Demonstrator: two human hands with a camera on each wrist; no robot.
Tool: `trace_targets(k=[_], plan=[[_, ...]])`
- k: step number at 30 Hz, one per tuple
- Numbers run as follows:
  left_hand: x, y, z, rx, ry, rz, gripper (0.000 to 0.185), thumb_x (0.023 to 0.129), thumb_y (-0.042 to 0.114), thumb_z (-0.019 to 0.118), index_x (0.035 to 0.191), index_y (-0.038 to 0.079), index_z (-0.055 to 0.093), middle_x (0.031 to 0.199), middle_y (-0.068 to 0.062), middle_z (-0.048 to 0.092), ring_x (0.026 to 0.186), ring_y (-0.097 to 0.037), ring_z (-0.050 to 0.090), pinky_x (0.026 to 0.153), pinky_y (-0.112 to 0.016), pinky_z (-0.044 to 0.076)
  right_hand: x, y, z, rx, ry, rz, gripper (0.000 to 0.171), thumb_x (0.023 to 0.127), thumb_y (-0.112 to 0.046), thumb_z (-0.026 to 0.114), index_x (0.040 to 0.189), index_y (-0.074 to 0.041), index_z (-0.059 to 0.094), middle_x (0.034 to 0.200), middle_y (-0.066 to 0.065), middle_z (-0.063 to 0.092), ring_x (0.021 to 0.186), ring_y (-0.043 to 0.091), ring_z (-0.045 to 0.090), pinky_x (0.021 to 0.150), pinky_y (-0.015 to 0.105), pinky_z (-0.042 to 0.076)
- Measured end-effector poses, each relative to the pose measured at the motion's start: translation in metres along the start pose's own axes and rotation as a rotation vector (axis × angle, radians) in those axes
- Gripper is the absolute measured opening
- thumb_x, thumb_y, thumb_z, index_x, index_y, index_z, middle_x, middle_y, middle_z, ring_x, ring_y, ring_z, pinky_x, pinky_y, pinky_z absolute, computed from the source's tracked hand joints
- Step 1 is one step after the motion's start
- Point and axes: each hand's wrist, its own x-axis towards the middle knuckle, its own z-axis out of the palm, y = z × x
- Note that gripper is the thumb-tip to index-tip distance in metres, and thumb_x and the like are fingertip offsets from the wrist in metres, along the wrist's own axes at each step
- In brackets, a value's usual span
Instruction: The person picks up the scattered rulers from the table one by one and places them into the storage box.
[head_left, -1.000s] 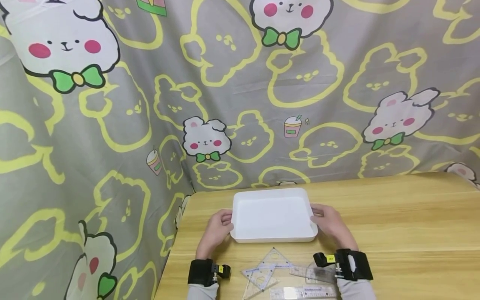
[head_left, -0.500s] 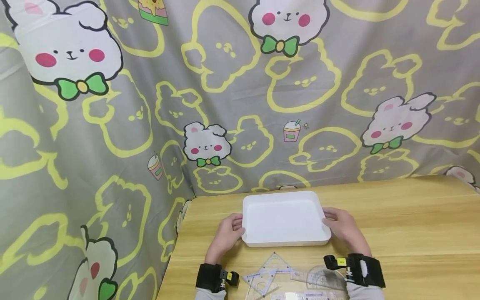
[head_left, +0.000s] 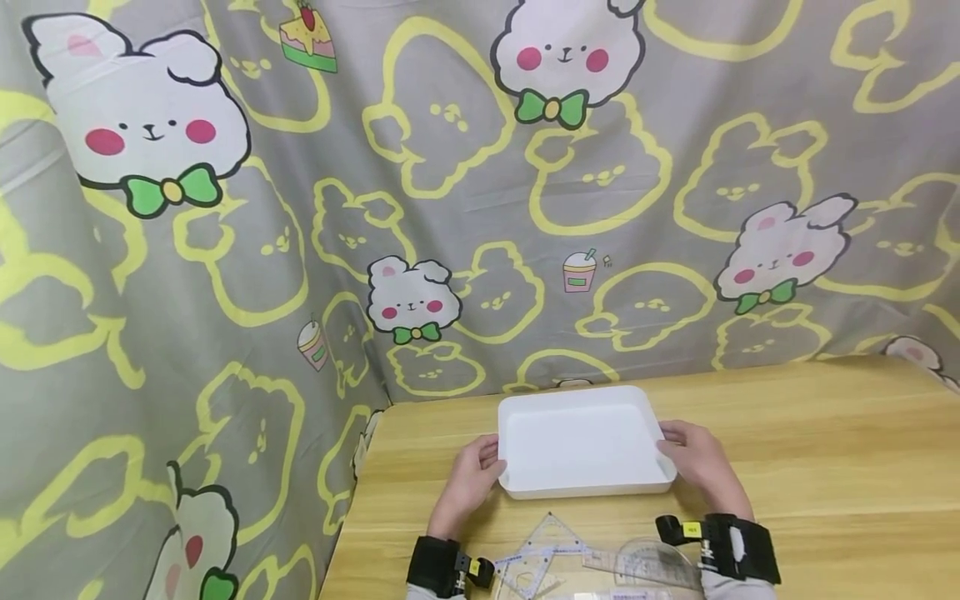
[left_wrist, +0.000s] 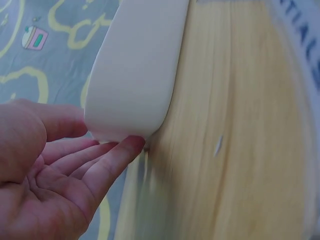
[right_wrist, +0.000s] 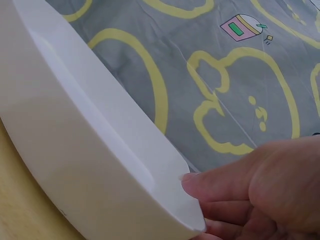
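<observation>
A shallow white rectangular tray (head_left: 585, 450) is held level over the table by its two short ends. My left hand (head_left: 472, 479) grips the left end. In the left wrist view, that thumb lies against the tray's outer wall (left_wrist: 132, 75) and the fingertips (left_wrist: 132, 142) reach beneath its corner. At the opposite end, my right hand (head_left: 701, 462) pinches the wall, thumb over the rim on the inside and fingers outside, as the right wrist view shows. Nothing lies inside the tray.
Clear plastic set squares (head_left: 551, 533), a protractor (head_left: 648, 562) and rulers (head_left: 600, 560) lie on the wooden table (head_left: 840, 467) nearer me than the tray. A grey patterned curtain (head_left: 480, 208) hangs behind the table and along its left side.
Both hands have carried the tray rightward relative to the set squares, keeping their grip. The head view has tilted up slightly, so the whole scene sits lower.
</observation>
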Motion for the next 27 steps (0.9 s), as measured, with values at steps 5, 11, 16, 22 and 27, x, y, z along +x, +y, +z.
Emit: trace_targets(k=[5,11,16,22,27], plan=[[-0.001,-0.003,0.009,0.003,0.007,-0.004,0.046,0.102,-0.002,0.060,0.146,-0.013,0.048,0.142,-0.032,0.058,0.133,-0.043,0.058,0.108,-0.047,0.050,-0.001,0.001,-0.004,0.007,-0.010,0.014,0.051,0.108,-0.011,0.050,0.146,0.022,0.040,0.143,0.044,0.049,0.132,0.060,0.047,0.108,0.065,0.042],[0.001,0.005,0.003,0.061,-0.001,0.004,0.054,0.105,0.011,0.062,0.150,-0.012,0.043,0.146,-0.033,0.054,0.135,-0.046,0.055,0.110,-0.052,0.047,-0.007,-0.013,-0.013,0.041,-0.002,0.017,0.067,0.111,-0.027,0.049,0.154,0.019,0.026,0.155,0.043,0.033,0.143,0.059,0.035,0.115,0.066,0.033],[-0.002,0.031,-0.012,0.187,0.005,0.046,0.062,0.105,0.026,0.064,0.155,-0.004,0.040,0.155,-0.028,0.046,0.143,-0.044,0.047,0.112,-0.055,0.045,-0.026,-0.059,-0.022,0.076,0.063,-0.081,0.078,0.109,-0.040,0.054,0.160,0.011,0.025,0.162,0.037,0.029,0.148,0.057,0.030,0.117,0.066,0.031],[-0.014,0.072,-0.009,0.393,0.031,0.176,0.055,0.100,0.029,0.072,0.146,0.003,0.054,0.139,-0.018,0.060,0.128,-0.032,0.058,0.102,-0.050,0.051,-0.049,-0.101,-0.013,-0.141,0.050,-0.315,0.065,0.104,-0.036,0.066,0.148,0.008,0.049,0.144,0.033,0.056,0.126,0.053,0.058,0.103,0.062,0.049],[-0.028,0.100,0.012,0.529,-0.076,0.261,0.055,0.097,0.032,0.076,0.143,0.007,0.058,0.137,-0.011,0.063,0.126,-0.026,0.060,0.105,-0.044,0.051,-0.061,-0.100,-0.003,-0.305,-0.041,-0.407,0.050,0.095,-0.034,0.078,0.127,0.003,0.067,0.115,0.020,0.073,0.100,0.036,0.071,0.084,0.052,0.059]])
